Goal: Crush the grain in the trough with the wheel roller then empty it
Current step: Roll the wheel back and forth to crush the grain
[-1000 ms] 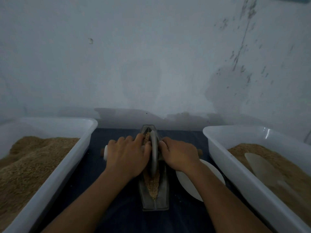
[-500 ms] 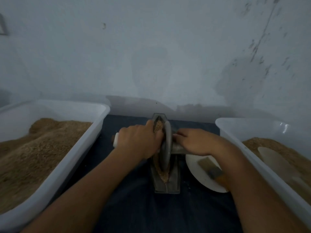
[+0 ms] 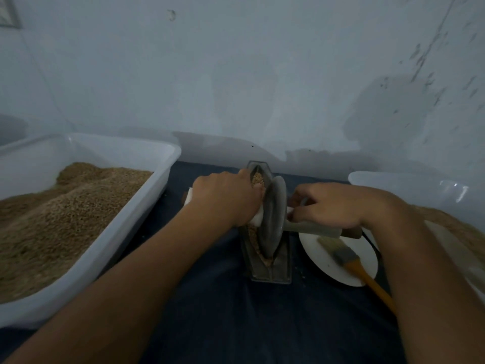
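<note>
The trough [image 3: 270, 248] lay near the middle of the dark cloth-covered table [image 3: 210, 311], its long axis running from the front edge toward the wall. The wheel roller [image 3: 273, 219] stood upright in the channel, its disc aligned with that axis and its axle crossing it at right angles. The left hand [image 3: 225, 198] was curled over the left end of the axle, gripping it. The right hand [image 3: 328, 206] lay over the right handle, fingers bent around it; how firmly it held could not be judged. Both hands sat equally close to the wheel, one on each side, so the rolling stroke would run along the trough's length, toward or away from the person. Grain [image 3: 256, 179] showed at the far end and along the left side of the wheel; the portion under the disc was hidden. A white plate [image 3: 328, 261] carrying a brush [image 3: 351, 261] sat just right of the trough. A left tub [image 3: 105, 245] of grain stood at the left edge. A right tub [image 3: 393, 185] was cut off by the frame and partly covered by the right forearm.
</note>
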Demonstrator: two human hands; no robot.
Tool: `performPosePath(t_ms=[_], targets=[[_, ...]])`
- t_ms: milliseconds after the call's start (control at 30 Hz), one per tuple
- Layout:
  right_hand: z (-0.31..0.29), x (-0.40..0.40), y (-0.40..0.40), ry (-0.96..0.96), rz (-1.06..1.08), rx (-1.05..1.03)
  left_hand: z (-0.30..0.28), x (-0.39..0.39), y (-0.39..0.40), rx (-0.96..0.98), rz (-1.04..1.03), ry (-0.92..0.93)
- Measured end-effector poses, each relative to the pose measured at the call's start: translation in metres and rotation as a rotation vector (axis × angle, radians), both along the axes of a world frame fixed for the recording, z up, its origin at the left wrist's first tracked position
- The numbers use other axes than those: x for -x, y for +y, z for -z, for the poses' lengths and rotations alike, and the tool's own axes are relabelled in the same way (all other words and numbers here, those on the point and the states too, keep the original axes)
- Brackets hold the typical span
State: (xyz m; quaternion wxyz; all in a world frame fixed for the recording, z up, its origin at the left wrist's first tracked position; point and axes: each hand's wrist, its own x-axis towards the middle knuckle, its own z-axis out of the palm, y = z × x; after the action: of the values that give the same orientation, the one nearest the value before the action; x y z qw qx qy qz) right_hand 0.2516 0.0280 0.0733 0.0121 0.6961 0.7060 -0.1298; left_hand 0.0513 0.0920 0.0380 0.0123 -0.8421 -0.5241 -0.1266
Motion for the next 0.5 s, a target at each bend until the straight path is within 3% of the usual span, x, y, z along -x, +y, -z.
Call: performPosePath(t_ms=[500], targets=[[0.006,0.0,0.003,-0.011,-0.05,-0.099,0.017,-0.006,0.01,-0.087,0.057,-0.125]])
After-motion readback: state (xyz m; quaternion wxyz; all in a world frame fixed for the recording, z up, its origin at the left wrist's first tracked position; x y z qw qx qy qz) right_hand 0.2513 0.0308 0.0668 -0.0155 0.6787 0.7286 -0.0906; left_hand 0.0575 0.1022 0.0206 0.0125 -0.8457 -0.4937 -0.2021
